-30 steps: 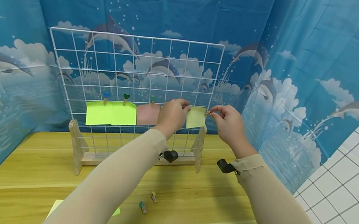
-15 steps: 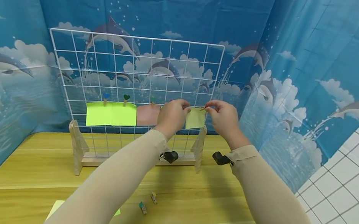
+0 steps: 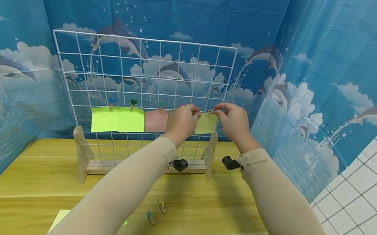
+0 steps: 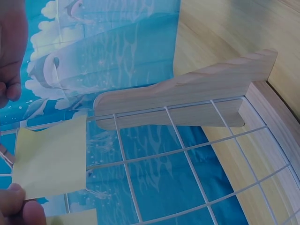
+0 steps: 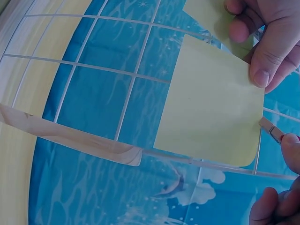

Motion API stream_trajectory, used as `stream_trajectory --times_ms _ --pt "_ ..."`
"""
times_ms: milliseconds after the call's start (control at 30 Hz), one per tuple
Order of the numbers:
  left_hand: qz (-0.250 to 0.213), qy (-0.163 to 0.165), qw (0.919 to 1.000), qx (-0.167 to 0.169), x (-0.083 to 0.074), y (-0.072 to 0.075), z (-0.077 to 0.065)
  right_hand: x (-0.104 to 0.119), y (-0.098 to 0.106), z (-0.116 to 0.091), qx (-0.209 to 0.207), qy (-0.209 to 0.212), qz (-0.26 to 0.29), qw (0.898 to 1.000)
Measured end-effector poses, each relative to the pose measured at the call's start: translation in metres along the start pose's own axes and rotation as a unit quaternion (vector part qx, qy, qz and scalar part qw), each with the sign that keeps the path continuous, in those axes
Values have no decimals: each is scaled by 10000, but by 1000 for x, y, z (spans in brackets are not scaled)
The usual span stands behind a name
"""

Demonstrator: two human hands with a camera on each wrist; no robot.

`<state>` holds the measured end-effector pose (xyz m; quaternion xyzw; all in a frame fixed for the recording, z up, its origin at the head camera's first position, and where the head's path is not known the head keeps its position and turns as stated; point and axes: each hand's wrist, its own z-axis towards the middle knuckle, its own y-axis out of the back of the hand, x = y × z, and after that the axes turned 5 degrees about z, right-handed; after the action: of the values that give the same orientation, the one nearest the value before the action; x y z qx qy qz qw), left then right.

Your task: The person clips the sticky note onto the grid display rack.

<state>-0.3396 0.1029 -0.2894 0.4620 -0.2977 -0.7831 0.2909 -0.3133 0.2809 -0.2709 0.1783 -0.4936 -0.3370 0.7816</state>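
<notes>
At the right end of the white wire grid rack [image 3: 176,79] a pale yellow paper note [image 3: 205,125] lies against the wires. My left hand [image 3: 182,121] pinches its upper left corner between thumb and fingers. My right hand [image 3: 234,122] pinches a small wooden clothespin [image 5: 272,129], whose tip is right at the note's top edge in the right wrist view. To the left, two bright green notes [image 3: 105,119] and a pink note [image 3: 156,120] hang side by side under heart-topped clothespins [image 3: 133,103]. Part of another pale note [image 5: 213,18] shows behind my left fingers.
Two small clothespins [image 3: 150,218] lie on the yellow wood-grain table [image 3: 201,225]. A pale paper [image 3: 59,218] sticks out beside my left sleeve. Wooden feet [image 3: 80,154] hold the rack up, with a blue dolphin curtain [image 3: 204,10] behind it.
My right hand has moved left and slightly up, bringing the clothespin from the note's right side to its top edge. My left hand keeps its place at the note's corner.
</notes>
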Motion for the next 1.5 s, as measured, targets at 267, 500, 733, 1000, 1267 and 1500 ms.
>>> stream_trajectory --times_ms 267,500,733,1000,1267,1500 --pt "8 7 10000 -39 -1 -2 0 1 0 4 156 -110 -88 9998" --pt "3 -19 10000 -56 0 -2 0 2 -1 6 245 -180 -106 9995" --pt "16 -94 9999 -36 1 -1 0 4 -2 8 372 -247 -68 9990" --pt "84 -119 9999 -33 2 -1 0 6 -1 9 524 -264 -173 9981" --pt "49 -160 9999 -25 1 1 -2 10 -1 10 611 -375 -150 9973" --pt "32 -156 9999 -20 1 1 -2 9 -3 11 614 -415 -91 9972"
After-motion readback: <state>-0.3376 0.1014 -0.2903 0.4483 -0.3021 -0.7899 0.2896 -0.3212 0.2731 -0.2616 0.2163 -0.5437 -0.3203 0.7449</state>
